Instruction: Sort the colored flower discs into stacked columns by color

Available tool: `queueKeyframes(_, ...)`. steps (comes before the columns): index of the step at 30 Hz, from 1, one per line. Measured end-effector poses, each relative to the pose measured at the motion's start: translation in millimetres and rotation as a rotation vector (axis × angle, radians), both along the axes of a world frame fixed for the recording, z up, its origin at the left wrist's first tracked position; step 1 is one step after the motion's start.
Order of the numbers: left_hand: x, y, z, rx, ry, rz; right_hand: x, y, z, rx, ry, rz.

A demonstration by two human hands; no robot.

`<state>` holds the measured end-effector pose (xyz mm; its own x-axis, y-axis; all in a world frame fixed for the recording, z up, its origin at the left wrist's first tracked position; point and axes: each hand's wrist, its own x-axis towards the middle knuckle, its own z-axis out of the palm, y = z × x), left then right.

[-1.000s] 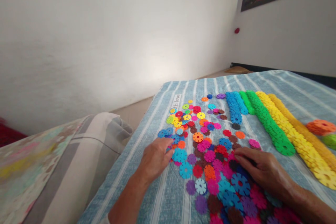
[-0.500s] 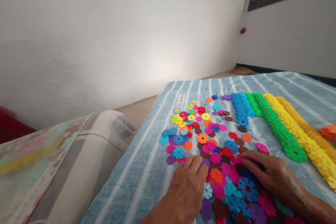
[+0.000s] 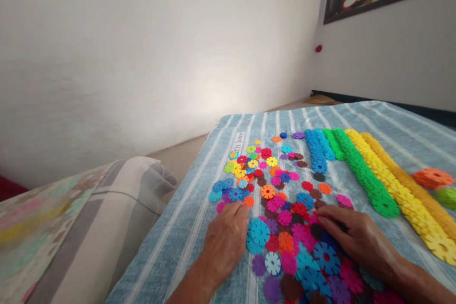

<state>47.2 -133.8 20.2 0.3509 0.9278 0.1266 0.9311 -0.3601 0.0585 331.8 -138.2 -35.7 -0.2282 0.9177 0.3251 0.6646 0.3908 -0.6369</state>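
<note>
Many colourful notched plastic discs lie in a loose pile on a blue striped cloth [image 3: 171, 242]. My left hand [image 3: 226, 235] is at the pile's left edge, palm down, fingers curled and together, beside an orange disc [image 3: 248, 201]. Its fingertips are partly hidden. Light blue discs [image 3: 258, 235] lie just right of it. My right hand [image 3: 351, 230] rests over the right side of the pile, thumb and fingers drawn together near a black disc [image 3: 317, 232]. Whatever it pinches, if anything, cannot be made out.
Overlapping rows of blue discs [image 3: 315, 152], green discs [image 3: 366, 175] and yellow discs [image 3: 402, 194] stretch along the right. Orange discs [image 3: 432, 177] are stacked beyond them. A fabric-covered bundle [image 3: 107, 228] is at the left. White wall [image 3: 142, 57] rises behind.
My left hand has moved left, and light blue discs now lie to its right, nearer to me. The right hand stays at about the same place over the pile. The view has shifted slightly.
</note>
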Motion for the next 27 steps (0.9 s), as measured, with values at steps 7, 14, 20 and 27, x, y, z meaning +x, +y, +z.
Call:
queueKeyframes(7,-7.3,7.8,7.1,-0.024,-0.026,0.072,-0.5,0.5,-2.2,-0.017,0.012,-0.001)
queueKeyframes(14,-9.8,10.6,6.1,0.015,-0.074,0.07,-1.1,0.9,-1.6,-0.036,0.03,0.015)
queueKeyframes(20,-6.9,15.4,3.4,0.085,-0.16,-0.008,-2.2,0.8,-0.3,-0.004,0.013,0.021)
queueKeyframes(27,-5.8,38.5,5.1,0.152,-0.186,-0.09,-0.6,-4.6,2.2,0.19,-0.102,0.057)
